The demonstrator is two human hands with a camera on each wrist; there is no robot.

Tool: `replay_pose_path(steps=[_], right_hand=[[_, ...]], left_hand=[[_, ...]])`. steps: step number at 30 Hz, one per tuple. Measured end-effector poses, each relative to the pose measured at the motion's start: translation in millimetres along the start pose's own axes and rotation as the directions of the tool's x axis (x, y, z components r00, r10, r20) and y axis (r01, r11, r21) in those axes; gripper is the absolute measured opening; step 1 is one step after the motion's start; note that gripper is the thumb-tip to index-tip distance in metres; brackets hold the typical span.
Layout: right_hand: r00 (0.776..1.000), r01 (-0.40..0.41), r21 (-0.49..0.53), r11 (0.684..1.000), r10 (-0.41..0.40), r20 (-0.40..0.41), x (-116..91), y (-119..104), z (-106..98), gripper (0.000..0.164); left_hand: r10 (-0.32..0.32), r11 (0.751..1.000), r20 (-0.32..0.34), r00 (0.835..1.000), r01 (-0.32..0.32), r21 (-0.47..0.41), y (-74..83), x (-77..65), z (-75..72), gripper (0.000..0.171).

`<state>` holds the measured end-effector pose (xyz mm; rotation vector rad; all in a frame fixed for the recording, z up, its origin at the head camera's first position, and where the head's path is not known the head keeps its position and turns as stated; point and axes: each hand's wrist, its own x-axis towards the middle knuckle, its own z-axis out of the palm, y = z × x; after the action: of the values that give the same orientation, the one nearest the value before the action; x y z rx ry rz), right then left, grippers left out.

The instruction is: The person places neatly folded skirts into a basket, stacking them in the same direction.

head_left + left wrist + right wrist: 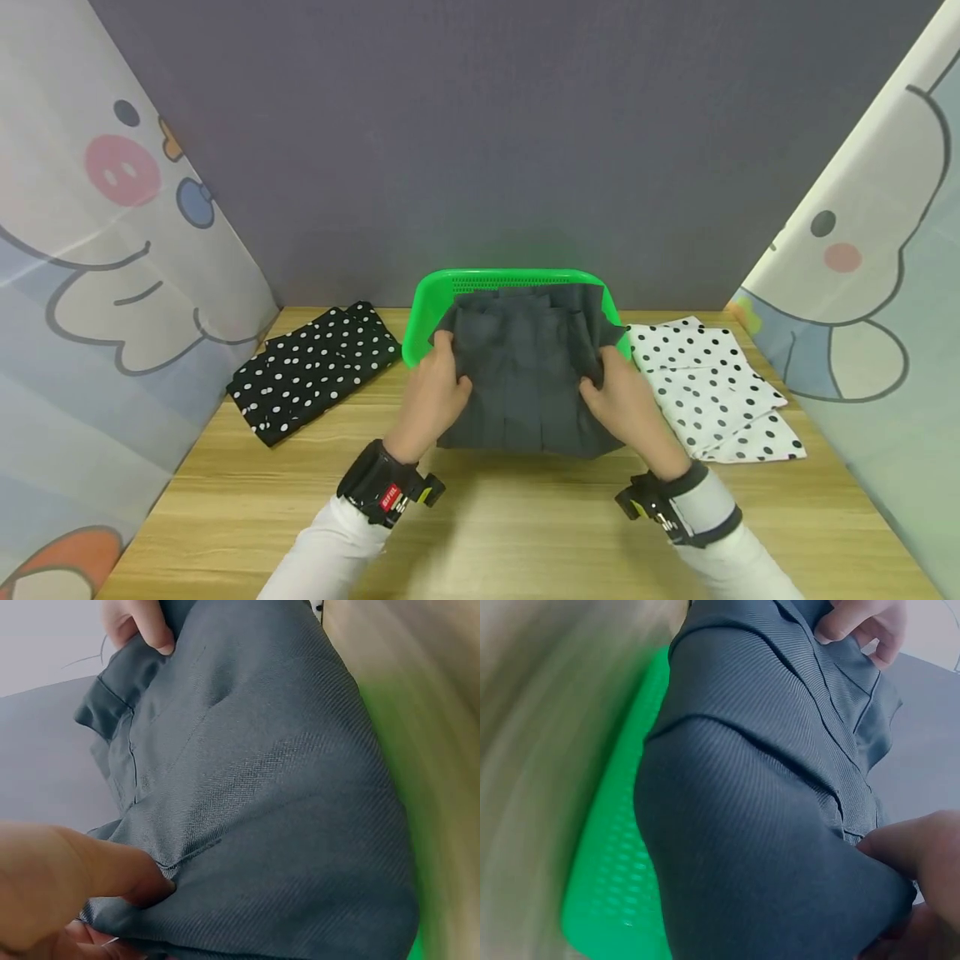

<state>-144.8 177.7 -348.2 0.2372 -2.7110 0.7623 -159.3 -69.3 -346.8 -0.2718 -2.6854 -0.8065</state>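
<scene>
A folded dark grey garment point(525, 375) hangs between my two hands, just in front of and partly over a green plastic basket point(422, 321). My left hand point(438, 392) grips the garment's left edge, thumb pressed on the cloth point(142, 881). My right hand point(618, 400) grips its right edge, fingers curled into the fabric point(907, 851). In the left wrist view the grey garment point(262, 802) fills the frame; the other hand's fingers point(142, 622) pinch its far edge. In the right wrist view the garment point(750, 825) lies above the green basket's mesh wall point(619, 870).
A black cloth with white dots point(315, 367) lies folded on the wooden table point(510, 525) at the left. A white cloth with black dots point(712, 392) lies at the right. Cartoon-printed curtains close in both sides; a grey wall stands behind.
</scene>
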Motion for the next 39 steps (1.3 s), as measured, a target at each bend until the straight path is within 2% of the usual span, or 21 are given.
replay_pose_path(steps=[6, 11, 17, 22, 27, 34, 39], right_hand=[[0.999, -0.016, 0.000, 1.000, 0.016, 0.031, 29, -3, -10, 0.039], [1.000, -0.007, 0.002, 1.000, 0.007, 0.029, 51, -3, -15, 0.042], [0.998, -0.029, 0.017, 0.999, 0.028, 0.059, 77, -1, -17, 0.046], [0.992, -0.076, 0.000, 0.997, 0.076, 0.104, 96, 2, -14, 0.051], [0.980, -0.118, -0.020, 0.993, 0.119, 0.159, 111, 7, -6, 0.054], [0.952, -0.144, -0.053, 0.988, 0.153, 0.264, 127, 14, 4, 0.056], [0.932, -0.154, -0.080, 0.985, 0.172, 0.320, 135, 19, 12, 0.055]], left_hand=[[0.011, 0.999, -0.032, 0.999, -0.009, 0.040, 5.6, 30.0, -7.5, 0.055], [-0.010, 0.997, -0.016, 1.000, 0.012, 0.071, 10.5, 55.1, -13.2, 0.056], [0.011, 0.997, -0.009, 1.000, -0.010, 0.079, 10.5, 81.3, -12.9, 0.055], [0.005, 0.995, 0.003, 1.000, -0.005, 0.104, 8.0, 98.0, -6.7, 0.055], [-0.036, 0.992, 0.051, 0.998, 0.029, 0.123, 3.7, 111.1, 3.3, 0.056], [-0.132, 0.985, 0.155, 0.979, 0.112, 0.130, -1.5, 125.9, 18.1, 0.060], [-0.167, 0.979, 0.197, 0.966, 0.139, 0.146, -4.8, 134.8, 27.4, 0.062]])
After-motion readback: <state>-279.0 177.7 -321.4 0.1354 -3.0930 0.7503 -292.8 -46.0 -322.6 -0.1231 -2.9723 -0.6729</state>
